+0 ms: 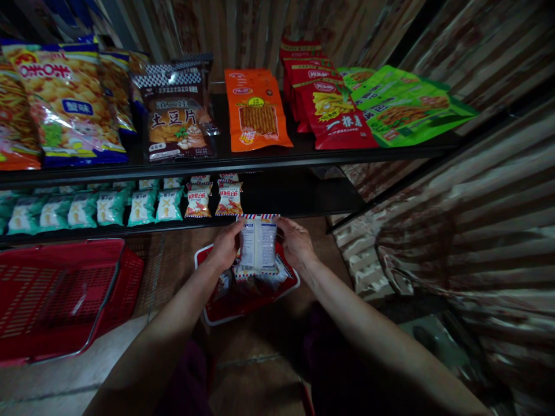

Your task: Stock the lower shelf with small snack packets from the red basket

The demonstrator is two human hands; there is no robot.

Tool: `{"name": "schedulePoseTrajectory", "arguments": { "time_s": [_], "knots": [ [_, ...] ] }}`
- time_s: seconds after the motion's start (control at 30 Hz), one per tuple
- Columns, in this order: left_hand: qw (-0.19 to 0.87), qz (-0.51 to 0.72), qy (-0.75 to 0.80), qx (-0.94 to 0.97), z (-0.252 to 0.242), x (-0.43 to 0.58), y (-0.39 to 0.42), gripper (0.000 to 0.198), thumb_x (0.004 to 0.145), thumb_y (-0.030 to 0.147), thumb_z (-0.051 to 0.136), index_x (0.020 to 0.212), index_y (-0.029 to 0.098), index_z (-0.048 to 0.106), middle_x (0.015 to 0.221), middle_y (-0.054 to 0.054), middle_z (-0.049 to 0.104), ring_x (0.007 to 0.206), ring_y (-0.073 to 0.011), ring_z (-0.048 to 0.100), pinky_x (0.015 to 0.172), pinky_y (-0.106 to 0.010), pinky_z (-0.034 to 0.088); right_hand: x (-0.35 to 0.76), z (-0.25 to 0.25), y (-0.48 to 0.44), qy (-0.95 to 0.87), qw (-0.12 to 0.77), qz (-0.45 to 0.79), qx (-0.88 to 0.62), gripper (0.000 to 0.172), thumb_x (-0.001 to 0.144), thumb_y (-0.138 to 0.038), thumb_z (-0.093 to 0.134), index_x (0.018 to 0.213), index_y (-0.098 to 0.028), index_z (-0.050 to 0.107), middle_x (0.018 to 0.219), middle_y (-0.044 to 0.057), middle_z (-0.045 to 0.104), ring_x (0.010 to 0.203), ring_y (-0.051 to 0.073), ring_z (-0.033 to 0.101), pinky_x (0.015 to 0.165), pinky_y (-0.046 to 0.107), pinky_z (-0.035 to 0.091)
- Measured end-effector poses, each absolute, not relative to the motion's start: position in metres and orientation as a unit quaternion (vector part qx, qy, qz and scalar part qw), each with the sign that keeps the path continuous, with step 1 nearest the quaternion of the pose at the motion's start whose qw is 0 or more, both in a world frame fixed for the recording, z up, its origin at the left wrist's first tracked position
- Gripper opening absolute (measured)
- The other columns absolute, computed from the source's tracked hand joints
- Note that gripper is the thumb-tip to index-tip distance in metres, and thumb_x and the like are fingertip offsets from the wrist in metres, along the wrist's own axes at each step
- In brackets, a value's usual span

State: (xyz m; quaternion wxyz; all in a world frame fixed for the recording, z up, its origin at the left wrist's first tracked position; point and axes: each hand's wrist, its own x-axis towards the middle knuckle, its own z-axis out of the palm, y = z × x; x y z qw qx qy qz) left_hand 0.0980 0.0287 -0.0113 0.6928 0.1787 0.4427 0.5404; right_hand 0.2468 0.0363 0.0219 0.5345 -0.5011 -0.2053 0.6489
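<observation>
A small white snack packet [258,244] with a red-and-blue striped edge is held upright between both hands, its back side toward me. My left hand [224,247] grips its left edge and my right hand [295,242] grips its right edge, fingers closed on it. Just beneath sits a red basket [225,313] holding more packets of the same kind. Matching small packets [229,200] stand on the lower shelf [295,199] straight ahead of the hands.
A row of teal packets [110,208] fills the lower shelf's left. The upper shelf [260,159] carries large snack bags: orange [256,110], red [333,112], green [403,107], dark [177,115]. A second red basket [56,297] lies on the floor at left. Corrugated wall runs along the right.
</observation>
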Motion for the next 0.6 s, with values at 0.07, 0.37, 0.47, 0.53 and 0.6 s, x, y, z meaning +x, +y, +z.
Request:
{"name": "schedulePoseTrajectory", "arguments": {
  "time_s": [0.07, 0.37, 0.47, 0.53, 0.6],
  "knots": [
    [0.689, 0.539, 0.447, 0.186, -0.013, 0.098, 0.029, 0.032, 0.069, 0.043, 0.073, 0.082, 0.014, 0.068, 0.087, -0.008, 0.073, 0.083, -0.0207, 0.068, 0.08, -0.032, 0.051, 0.246, 0.023, 0.036, -0.2, 0.535, 0.649, -0.502, 0.025, 0.049, -0.034, 0.082, 0.063, -0.019, 0.068, 0.059, -0.001, 0.069, 0.054, 0.014, 0.061, 0.056, 0.028, 0.048],
    [0.732, 0.477, 0.446, 0.196, -0.005, 0.097, 0.024, 0.037, 0.069, 0.045, 0.072, 0.09, 0.014, 0.069, 0.09, -0.008, 0.071, 0.082, -0.0208, 0.066, 0.072, -0.03, 0.049, 0.251, 0.021, 0.041, -0.168, 0.56, 0.622, -0.521, 0.018, 0.055, -0.027, 0.079, 0.065, -0.017, 0.067, 0.058, -0.001, 0.068, 0.05, 0.012, 0.059, 0.051, 0.024, 0.047],
    [0.742, 0.456, 0.422, 0.252, 0.0, 0.096, 0.02, 0.037, 0.065, 0.038, 0.076, 0.094, 0.017, 0.068, 0.089, -0.005, 0.07, 0.074, -0.0167, 0.063, 0.066, -0.027, 0.047, 0.252, 0.025, 0.042, -0.159, 0.571, 0.604, -0.533, 0.014, 0.058, -0.023, 0.077, 0.064, -0.017, 0.066, 0.058, -0.002, 0.068, 0.049, 0.011, 0.058, 0.048, 0.023, 0.045],
    [0.747, 0.441, 0.42, 0.266, 0.003, 0.096, 0.019, 0.038, 0.064, 0.036, 0.077, 0.096, 0.017, 0.068, 0.089, -0.004, 0.07, 0.07, -0.0153, 0.062, 0.064, -0.027, 0.046, 0.252, 0.027, 0.043, -0.155, 0.575, 0.595, -0.541, 0.012, 0.058, -0.021, 0.076, 0.064, -0.017, 0.066, 0.057, -0.002, 0.068, 0.048, 0.011, 0.057, 0.045, 0.022, 0.044],
    [0.754, 0.431, 0.418, 0.266, 0.003, 0.098, 0.017, 0.038, 0.064, 0.035, 0.077, 0.097, 0.017, 0.068, 0.091, -0.005, 0.07, 0.07, -0.015, 0.062, 0.064, -0.027, 0.046, 0.253, 0.028, 0.045, -0.151, 0.575, 0.592, -0.544, 0.011, 0.058, -0.02, 0.075, 0.064, -0.017, 0.066, 0.056, -0.002, 0.067, 0.047, 0.01, 0.056, 0.044, 0.021, 0.043]
  ]
}}
